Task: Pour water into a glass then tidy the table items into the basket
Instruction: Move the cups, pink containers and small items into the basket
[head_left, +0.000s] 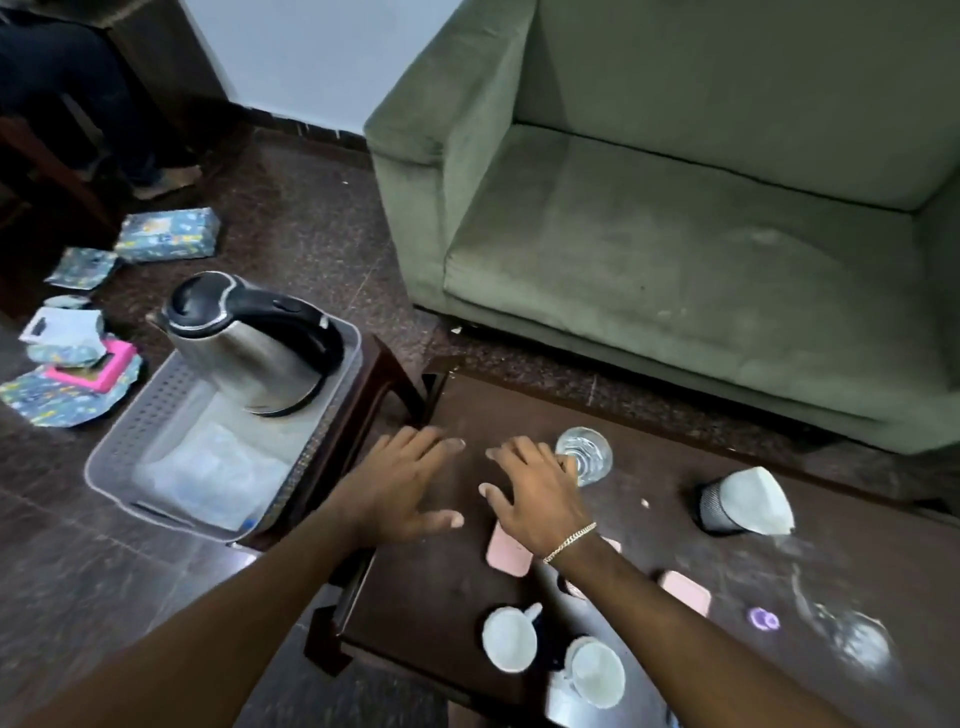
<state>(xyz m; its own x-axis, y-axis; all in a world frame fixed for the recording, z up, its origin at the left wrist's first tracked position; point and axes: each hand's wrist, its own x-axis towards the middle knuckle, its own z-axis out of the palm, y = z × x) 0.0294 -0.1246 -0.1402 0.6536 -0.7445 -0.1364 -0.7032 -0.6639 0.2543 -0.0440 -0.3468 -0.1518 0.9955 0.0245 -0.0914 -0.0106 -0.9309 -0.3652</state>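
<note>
the glass stands upright toward the far edge of the dark tabletop, clear and seemingly holding water, so it is likely heavier than it looks, hard, smooth, perhaps slick, and breakable; the safest hold would be around its wall below the rim, kept level so nothing spills. the right hand lies just beside it, fingers spread and lightly curled, the fingertips at or against the near side of the glass, though i cannot tell whether they truly touch; it pinches nothing. the left hand hovers flat and spread over bare tabletop near the left edge, also holding nothing. nearer the person sit two white cups, stiff and chip-prone, best taken by the handle or body, and pink flat pieces partly under the right wrist, light by the look of them. a second clear glass at the right is blurred. a black mesh holder with a white piece in it lies tipped over, probably light. the grey perforated basket rests on a stool to the left, already carrying a steel kettle, which leans against the far end, and clear plastic. patterned packets lie on the floor beyond. no brand, label or writing can be read anywhere.
</note>
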